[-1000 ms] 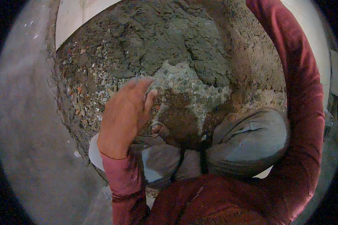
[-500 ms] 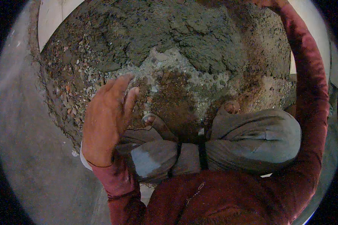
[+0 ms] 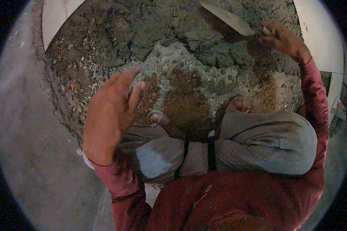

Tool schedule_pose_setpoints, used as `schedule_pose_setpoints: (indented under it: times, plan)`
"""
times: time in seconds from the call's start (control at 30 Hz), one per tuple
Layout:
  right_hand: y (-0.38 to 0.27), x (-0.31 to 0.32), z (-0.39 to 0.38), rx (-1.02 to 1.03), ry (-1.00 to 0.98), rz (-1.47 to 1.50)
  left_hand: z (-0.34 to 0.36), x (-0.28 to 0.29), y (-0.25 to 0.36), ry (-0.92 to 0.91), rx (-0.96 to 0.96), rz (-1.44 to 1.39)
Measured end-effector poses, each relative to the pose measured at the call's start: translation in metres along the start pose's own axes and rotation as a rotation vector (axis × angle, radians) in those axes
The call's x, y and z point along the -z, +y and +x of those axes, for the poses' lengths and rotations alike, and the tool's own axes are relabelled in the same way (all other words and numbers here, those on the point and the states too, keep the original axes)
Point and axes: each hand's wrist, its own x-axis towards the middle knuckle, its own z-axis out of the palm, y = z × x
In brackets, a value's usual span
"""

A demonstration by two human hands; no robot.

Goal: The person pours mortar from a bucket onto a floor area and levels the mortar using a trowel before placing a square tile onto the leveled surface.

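Observation:
In my right hand (image 3: 285,40), fingers curled round its handle, is a trowel (image 3: 229,19) with a long pale blade. The blade points to the upper left, just over dark wet mortar (image 3: 150,27). A dark shadow lies below it, and the handle is mostly hidden by my fingers. My left hand (image 3: 108,111) hangs over my left knee with its fingers stretched forward and nothing in them. Under its fingertips lie loose pebbles and grit (image 3: 79,90).
I squat in grey trousers (image 3: 266,142), sandaled feet (image 3: 239,104) on the rough ground. A brown damp patch (image 3: 185,100) lies between them. Pale boards (image 3: 324,38) edge the mortar at the right and upper left. Smooth grey floor (image 3: 31,134) runs along the left.
My right hand has come down from the far edge toward me, bringing the trowel blade into view over the mortar. My left hand has barely moved.

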Motion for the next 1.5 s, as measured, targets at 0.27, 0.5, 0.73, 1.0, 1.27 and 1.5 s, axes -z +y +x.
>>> schedule_pose_setpoints:
  times: [0.27,0.5,0.73,1.0,1.27,1.5]
  plan:
    - [-0.106,-0.021,-0.002,-0.259,-0.551,-0.134,0.003,-0.004,0.001,-0.081,0.094,-0.031]
    - [-0.07,-0.011,-0.047,-0.529,-0.091,0.54,0.006,-0.002,0.013,-0.101,0.046,-0.023]
    - [0.037,0.002,-0.081,-0.75,0.423,0.791,0.019,-0.005,0.016,-0.082,-0.088,0.03]
    - [-0.077,-0.037,-0.033,-0.564,-0.092,0.904,0.017,-0.006,0.021,-0.126,-0.008,-0.031]
    - [-0.079,-0.005,0.004,-0.555,0.111,0.704,0.014,0.004,0.026,-0.114,-0.027,-0.026]
    - [0.092,0.018,-0.012,-0.407,0.828,-0.027,0.001,0.002,0.002,-0.076,-0.004,-0.007]
